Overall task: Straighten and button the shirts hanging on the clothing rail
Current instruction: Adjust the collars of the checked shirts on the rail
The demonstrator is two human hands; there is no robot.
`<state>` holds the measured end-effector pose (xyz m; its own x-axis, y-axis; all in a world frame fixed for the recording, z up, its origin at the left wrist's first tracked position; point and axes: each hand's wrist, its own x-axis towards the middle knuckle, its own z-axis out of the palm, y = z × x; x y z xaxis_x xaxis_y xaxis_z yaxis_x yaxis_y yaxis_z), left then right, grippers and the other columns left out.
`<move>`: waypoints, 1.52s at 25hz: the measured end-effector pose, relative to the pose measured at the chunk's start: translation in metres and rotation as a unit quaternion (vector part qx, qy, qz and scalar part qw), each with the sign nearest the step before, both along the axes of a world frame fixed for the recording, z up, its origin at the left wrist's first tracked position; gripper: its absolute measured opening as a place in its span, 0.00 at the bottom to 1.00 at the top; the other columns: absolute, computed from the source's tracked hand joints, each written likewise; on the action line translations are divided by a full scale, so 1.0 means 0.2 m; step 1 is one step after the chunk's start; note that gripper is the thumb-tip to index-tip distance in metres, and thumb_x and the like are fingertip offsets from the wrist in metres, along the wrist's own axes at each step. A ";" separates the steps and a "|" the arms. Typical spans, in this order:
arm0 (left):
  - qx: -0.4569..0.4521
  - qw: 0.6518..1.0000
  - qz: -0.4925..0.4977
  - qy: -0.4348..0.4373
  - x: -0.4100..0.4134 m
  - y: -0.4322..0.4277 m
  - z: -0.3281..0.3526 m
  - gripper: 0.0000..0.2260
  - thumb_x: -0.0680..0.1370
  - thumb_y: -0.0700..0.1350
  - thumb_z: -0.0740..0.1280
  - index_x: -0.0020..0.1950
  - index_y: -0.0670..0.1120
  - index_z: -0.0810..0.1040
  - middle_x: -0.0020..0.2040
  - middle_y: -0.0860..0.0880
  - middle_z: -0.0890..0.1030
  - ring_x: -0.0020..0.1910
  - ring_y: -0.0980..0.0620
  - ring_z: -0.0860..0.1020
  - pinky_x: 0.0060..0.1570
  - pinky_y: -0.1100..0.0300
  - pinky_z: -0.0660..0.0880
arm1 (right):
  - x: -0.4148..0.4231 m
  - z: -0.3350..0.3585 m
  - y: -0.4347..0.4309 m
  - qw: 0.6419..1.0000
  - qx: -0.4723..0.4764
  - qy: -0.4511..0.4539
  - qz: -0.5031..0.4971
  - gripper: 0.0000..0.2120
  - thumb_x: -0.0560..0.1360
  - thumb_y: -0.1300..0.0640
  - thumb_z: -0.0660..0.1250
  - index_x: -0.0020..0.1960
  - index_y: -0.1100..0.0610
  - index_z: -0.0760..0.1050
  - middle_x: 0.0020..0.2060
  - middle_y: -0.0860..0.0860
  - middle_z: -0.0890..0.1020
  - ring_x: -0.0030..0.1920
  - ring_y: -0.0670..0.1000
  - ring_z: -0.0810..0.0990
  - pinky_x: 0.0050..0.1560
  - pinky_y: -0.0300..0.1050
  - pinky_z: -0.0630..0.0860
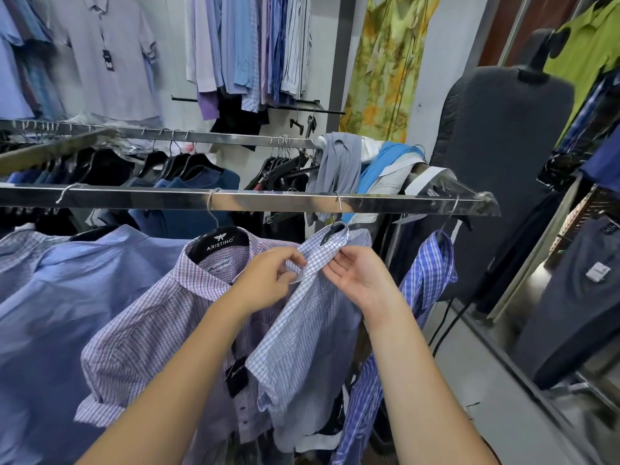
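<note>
Clothing rail: steel bar, running left to right ahead.
Blue-checked shirt: hangs from the rail, long axis vertical, directly between both hands, equally near each.
Left hand: pinches the collar's left edge.
Right hand: fingers curled on the collar's right edge.
Collar: unfastened, top button judged next.

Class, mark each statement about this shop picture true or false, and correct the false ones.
1. The left hand and the right hand both hold the collar of the white checked shirt. True.
2. The purple checked shirt hangs on a white hanger. False: the purple checked shirt's hanger is black.
3. A blue plaid shirt hangs to the right of the white checked shirt. True.
4. The rail is wooden. False: the rail is shiny metal.
</note>
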<state>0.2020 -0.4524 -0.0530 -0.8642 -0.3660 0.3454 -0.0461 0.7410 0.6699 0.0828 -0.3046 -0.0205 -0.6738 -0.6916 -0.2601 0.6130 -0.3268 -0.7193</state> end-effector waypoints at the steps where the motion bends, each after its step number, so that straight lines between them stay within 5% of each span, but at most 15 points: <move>1: -0.012 0.999 -0.011 -0.032 -0.01 -0.01 0.01 0.15 0.77 0.36 0.68 0.56 0.55 0.79 0.50 0.56 0.82 0.39 0.53 0.80 0.41 0.63 0.76 | 0.00 0.00 0.01 1.000 -0.003 0.000 0.004 0.15 0.81 0.65 0.59 0.66 0.68 0.74 0.61 0.63 0.82 0.62 0.61 0.81 0.63 0.55 0.78; 4: -0.052 0.993 -0.042 -0.099 -0.02 -0.04 0.02 0.21 0.67 0.33 0.67 0.56 0.53 0.79 0.55 0.58 0.79 0.48 0.55 0.79 0.46 0.61 0.77 | -0.02 0.00 0.04 1.000 0.000 0.016 0.023 0.15 0.81 0.58 0.65 0.65 0.65 0.76 0.59 0.60 0.84 0.59 0.58 0.83 0.58 0.51 0.81; 6: -0.135 0.986 -0.017 -0.097 -0.03 -0.04 0.00 0.16 0.66 0.38 0.71 0.50 0.53 0.79 0.52 0.57 0.78 0.53 0.55 0.76 0.54 0.59 0.75 | -0.03 0.01 0.06 0.999 0.021 0.041 0.027 0.14 0.80 0.59 0.67 0.63 0.64 0.77 0.58 0.59 0.84 0.56 0.56 0.85 0.54 0.49 0.82; 8: -0.204 0.976 0.008 -0.077 -0.04 -0.03 -0.04 0.10 0.68 0.44 0.75 0.42 0.54 0.76 0.45 0.57 0.76 0.49 0.54 0.76 0.52 0.55 0.75 | -0.03 0.02 0.07 0.998 0.036 0.044 0.018 0.11 0.80 0.62 0.67 0.61 0.64 0.77 0.58 0.60 0.84 0.55 0.56 0.85 0.52 0.49 0.82; 14: -0.227 0.973 -0.029 -0.036 -0.05 0.00 -0.09 0.12 0.68 0.51 0.73 0.36 0.54 0.69 0.36 0.58 0.72 0.38 0.55 0.72 0.39 0.57 0.73 | -0.03 0.03 0.06 0.999 0.036 0.024 0.004 0.14 0.81 0.64 0.65 0.65 0.66 0.75 0.56 0.62 0.84 0.57 0.58 0.84 0.54 0.51 0.82; 18: -0.164 0.986 0.016 0.003 -0.02 -0.01 -0.11 0.12 0.71 0.40 0.69 0.38 0.52 0.66 0.31 0.56 0.72 0.31 0.55 0.71 0.33 0.56 0.71 | -0.04 0.02 0.06 1.000 0.024 0.008 0.005 0.14 0.81 0.64 0.65 0.66 0.66 0.75 0.56 0.61 0.84 0.59 0.58 0.83 0.56 0.52 0.82; 23: -0.109 0.992 -0.022 -0.055 -0.02 -0.01 -0.10 0.24 0.69 0.42 0.70 0.64 0.55 0.70 0.32 0.54 0.78 0.32 0.59 0.76 0.38 0.59 0.78 | -0.05 -0.02 0.04 0.998 0.051 0.021 -0.005 0.16 0.83 0.57 0.64 0.68 0.63 0.75 0.54 0.56 0.84 0.51 0.53 0.84 0.47 0.45 0.82; 29: 0.142 0.982 -0.114 -0.056 -0.08 -0.02 0.04 0.12 0.70 0.36 0.77 0.47 0.51 0.81 0.45 0.52 0.80 0.46 0.54 0.78 0.52 0.61 0.76 | -0.06 -0.02 0.00 0.970 0.194 0.136 -0.062 0.13 0.81 0.50 0.66 0.57 0.59 0.81 0.40 0.52 0.83 0.29 0.45 0.75 0.25 0.37 0.66; 33: 0.167 0.972 -0.140 -0.083 -0.11 -0.03 0.07 0.06 0.72 0.43 0.77 0.43 0.50 0.82 0.39 0.53 0.81 0.40 0.54 0.79 0.49 0.56 0.78 | -0.06 -0.01 0.00 0.915 0.288 0.270 -0.086 0.11 0.80 0.54 0.63 0.48 0.57 0.82 0.38 0.53 0.79 0.35 0.49 0.74 0.35 0.45 0.71; 38: 0.191 0.979 0.039 0.063 -0.27 -0.07 0.12 0.08 0.75 0.47 0.73 0.54 0.54 0.81 0.49 0.51 0.82 0.47 0.53 0.80 0.52 0.57 0.79 | -0.11 0.00 -0.02 0.867 0.301 0.375 -0.132 0.15 0.78 0.51 0.68 0.62 0.53 0.81 0.53 0.47 0.84 0.53 0.46 0.80 0.56 0.47 0.79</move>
<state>0.1475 -0.4669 -0.0292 -0.7876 -0.5529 0.2721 0.0076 0.4329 0.9014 0.0615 -0.3085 -0.0206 -0.9237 -0.3784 0.0599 -0.1401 0.1882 -0.9721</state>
